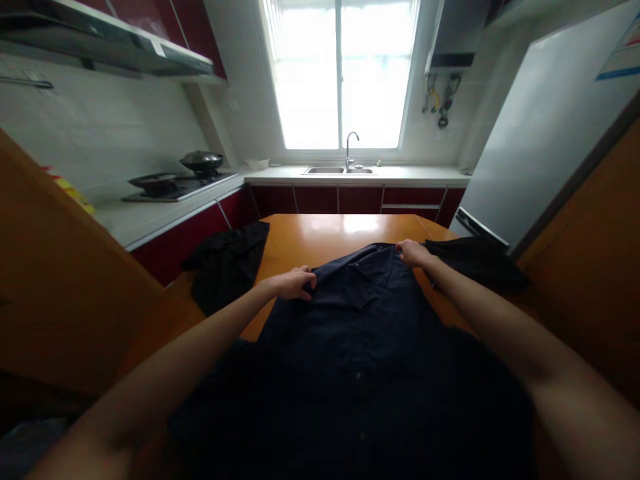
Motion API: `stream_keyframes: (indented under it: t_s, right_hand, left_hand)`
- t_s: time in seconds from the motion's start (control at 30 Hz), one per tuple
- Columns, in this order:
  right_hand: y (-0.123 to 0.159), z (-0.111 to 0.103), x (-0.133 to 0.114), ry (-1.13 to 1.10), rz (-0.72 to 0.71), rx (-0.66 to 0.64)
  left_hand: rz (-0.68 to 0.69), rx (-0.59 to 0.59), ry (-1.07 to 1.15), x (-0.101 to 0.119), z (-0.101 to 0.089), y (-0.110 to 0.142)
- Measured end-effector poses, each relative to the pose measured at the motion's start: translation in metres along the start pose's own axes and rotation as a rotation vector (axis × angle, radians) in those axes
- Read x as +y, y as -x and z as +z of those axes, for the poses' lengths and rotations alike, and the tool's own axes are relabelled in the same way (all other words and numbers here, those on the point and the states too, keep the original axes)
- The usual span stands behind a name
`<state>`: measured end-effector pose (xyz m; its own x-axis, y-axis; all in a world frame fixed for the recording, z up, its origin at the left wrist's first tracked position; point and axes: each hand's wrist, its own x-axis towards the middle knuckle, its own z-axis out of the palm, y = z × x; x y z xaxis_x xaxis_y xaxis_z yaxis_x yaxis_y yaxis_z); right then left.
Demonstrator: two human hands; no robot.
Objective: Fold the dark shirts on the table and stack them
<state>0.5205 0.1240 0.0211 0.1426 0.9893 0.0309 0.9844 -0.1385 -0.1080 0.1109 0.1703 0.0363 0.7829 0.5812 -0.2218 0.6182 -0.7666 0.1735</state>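
A dark navy buttoned shirt [360,347] lies spread on the orange wooden table [320,237], collar end away from me. My left hand [295,283] rests on the shirt's left shoulder, fingers curled and pinching the fabric. My right hand [414,253] grips the cloth at the collar's right side, fingers closed on it. Both forearms stretch over the shirt.
A black garment [227,263] hangs over the table's left edge and another black cloth [475,261] lies at the right. A white counter with a stove and wok [201,162] runs along the left, a sink [340,170] under the window, a fridge [540,133] at right.
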Motion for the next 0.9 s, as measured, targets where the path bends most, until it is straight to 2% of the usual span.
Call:
stream_keyframes:
  t_s: [0.2, 0.33, 0.37, 0.43, 0.5, 0.57, 0.67, 0.8, 0.9]
  right_hand:
    - [-0.046, 0.012, 0.000, 0.053, 0.056, -0.073]
    - [-0.066, 0.019, 0.005, 0.067, 0.087, -0.115]
    - [-0.070, 0.021, 0.007, 0.070, 0.093, -0.117]
    - [-0.078, 0.023, 0.012, 0.076, 0.101, -0.116]
    - [-0.084, 0.025, 0.017, 0.080, 0.112, -0.113]
    - [-0.089, 0.027, 0.022, 0.080, 0.122, -0.101]
    - [-0.094, 0.030, 0.026, 0.065, 0.110, -0.082]
    - [-0.096, 0.035, 0.027, 0.022, 0.029, -0.066]
    - [-0.098, 0.039, 0.030, -0.005, -0.014, -0.052]
  left_hand:
    - [0.040, -0.090, 0.109, -0.023, -0.002, -0.009]
    - [0.032, -0.170, 0.119, -0.045, -0.025, -0.012]
    - [0.017, -0.159, 0.102, -0.054, -0.035, -0.014]
    - [-0.042, -0.060, 0.043, -0.073, -0.057, -0.021]
    - [-0.175, 0.097, -0.007, -0.093, -0.073, -0.031]
    - [-0.324, 0.198, -0.019, -0.111, -0.079, -0.043]
    - [-0.412, 0.176, 0.015, -0.127, -0.065, -0.059]
    - [-0.348, 0.099, 0.111, -0.133, -0.036, -0.073]
    - [-0.283, 0.081, 0.165, -0.136, -0.027, -0.079]
